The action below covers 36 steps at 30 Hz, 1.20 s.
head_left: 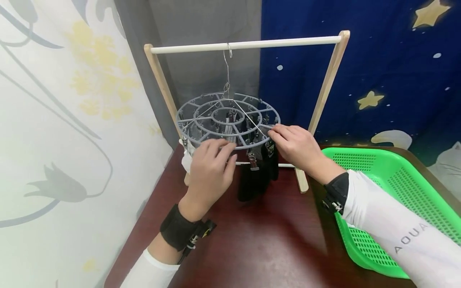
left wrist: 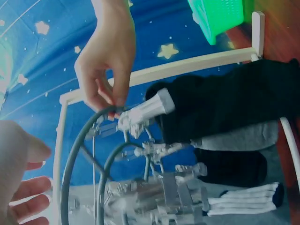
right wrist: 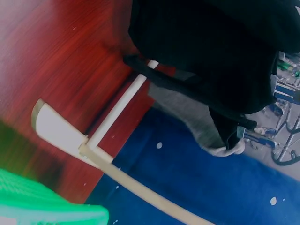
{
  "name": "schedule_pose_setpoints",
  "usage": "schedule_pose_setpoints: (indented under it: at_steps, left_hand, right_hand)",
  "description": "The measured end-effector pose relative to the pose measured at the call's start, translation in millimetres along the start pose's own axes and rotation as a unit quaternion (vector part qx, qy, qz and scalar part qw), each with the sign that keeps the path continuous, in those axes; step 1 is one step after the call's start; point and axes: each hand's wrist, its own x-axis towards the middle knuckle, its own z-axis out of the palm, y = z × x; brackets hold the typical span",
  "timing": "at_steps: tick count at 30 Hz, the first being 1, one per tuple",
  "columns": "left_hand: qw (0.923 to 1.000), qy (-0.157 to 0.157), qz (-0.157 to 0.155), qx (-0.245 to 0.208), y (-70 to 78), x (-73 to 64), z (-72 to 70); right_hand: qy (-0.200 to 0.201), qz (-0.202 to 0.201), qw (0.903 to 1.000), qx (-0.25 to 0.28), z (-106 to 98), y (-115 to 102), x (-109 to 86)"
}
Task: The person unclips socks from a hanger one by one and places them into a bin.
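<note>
A grey round clip hanger [head_left: 237,133] hangs by a wire and hook from a white rod, with clear clips round its rings. My right hand [head_left: 297,146] pinches its outer rim on the right, thumb and forefinger meeting there in the left wrist view. My left hand [head_left: 212,172] is in front of the near rim, fingers loosely bent and apart from the ring [left wrist: 65,187], holding nothing. Black cloth [head_left: 257,180] hangs from clips at the near right. Beyond it hang a grey sock [left wrist: 239,140], a black sock [left wrist: 234,168] and a white ribbed sock [left wrist: 243,199]. The right wrist view shows no fingers.
A wooden stand [head_left: 325,84] with a white rod [head_left: 281,43] holds the hanger on a dark red table [head_left: 248,240]. At the right is a green basket [head_left: 363,151]. White cloth [head_left: 186,160] hangs at the hanger's left. Curtains and a patterned wall stand behind and left.
</note>
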Motion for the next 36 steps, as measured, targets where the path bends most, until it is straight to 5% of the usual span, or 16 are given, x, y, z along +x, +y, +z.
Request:
schedule_pose_setpoints:
  at_steps: [6,11,15,18,20,23,27,32,36]
  left_hand:
    - [0.9983,-0.052,0.014,0.024,6.5,16.1,14.3]
    - [0.9981,-0.042,-0.003,0.045,4.9,16.3,23.2]
    - [0.9986,-0.022,-0.01,0.047,3.1,14.7,25.0]
    - [0.9989,-0.017,-0.01,0.043,2.4,14.2,24.9]
    - [0.9989,-0.019,-0.01,0.042,2.4,14.3,24.9]
    - [0.9988,-0.026,-0.011,0.04,2.2,14.5,23.6]
    - [0.9989,-0.025,-0.013,0.038,1.5,14.3,22.1]
    - [0.9991,-0.013,-0.017,0.037,0.8,11.6,19.6]
    - [0.9991,0.042,-0.011,-0.001,-0.7,1.1,16.1]
  right_hand:
    - [0.032,0.015,0.9993,-0.015,-5,-13,10.7]
    - [0.065,0.035,0.9966,-0.036,-6,-31,16.7]
    - [0.099,0.059,0.9925,0.041,-5,-60,14.7]
    - [0.062,0.107,0.9842,0.127,-3,-89,7.3]
    - [0.0,0.17,0.9691,0.179,-2,-107,2.9]
    - [-0.097,0.274,0.93,0.225,1,-124,1.8]
    - [-0.147,0.365,0.8779,0.273,6,-131,6.5]
    - [-0.163,0.406,0.8306,0.345,9,-131,8.9]
    - [-0.166,0.401,0.811,0.393,10,-133,6.9]
